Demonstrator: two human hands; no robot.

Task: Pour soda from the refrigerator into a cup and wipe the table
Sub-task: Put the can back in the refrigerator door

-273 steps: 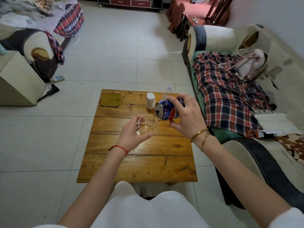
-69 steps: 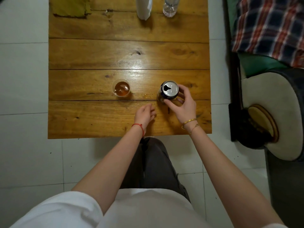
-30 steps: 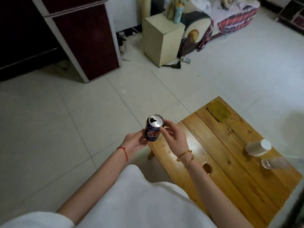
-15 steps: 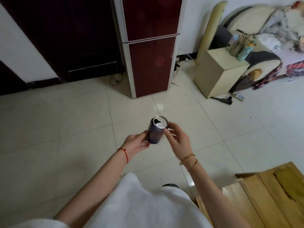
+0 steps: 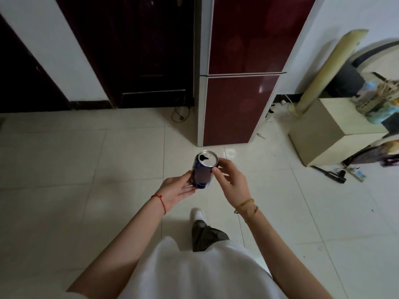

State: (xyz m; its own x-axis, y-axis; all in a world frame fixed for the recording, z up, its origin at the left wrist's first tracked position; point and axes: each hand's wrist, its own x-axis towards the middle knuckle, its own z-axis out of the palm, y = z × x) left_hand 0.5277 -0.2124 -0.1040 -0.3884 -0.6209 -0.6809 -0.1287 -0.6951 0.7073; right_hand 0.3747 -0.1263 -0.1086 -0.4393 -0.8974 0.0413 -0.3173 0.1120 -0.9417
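Step in hand, by my read: carrying the opened can [image 5: 204,169] to the fridge [image 5: 238,83]; neither cup nor table is in view, so pour status can't be checked here.

Can is mid-frame, upright with a slight tilt, tab hole open at top, held over bare floor tiles [image 5: 86,158]. Fridge stands at 12 o'clock from the can, near but not touching, both doors closed.

Left hand [image 5: 177,190] grips the can's lower body from 8 o'clock, fingers wrapped around it. Right hand [image 5: 231,182] pinches the top rim from 3 o'clock, thumb and fingertip on the edge; probably a light steadying hold, though the far-side fingers are hidden.

Next move calls for:
- freeing one hand, likely the right, to pull a fridge door
- keeping the can level, since it is open and may spill
- wiping the table afterwards

Small cabinet [image 5: 332,130] sits at 3 o'clock from the fridge, clear of the path.
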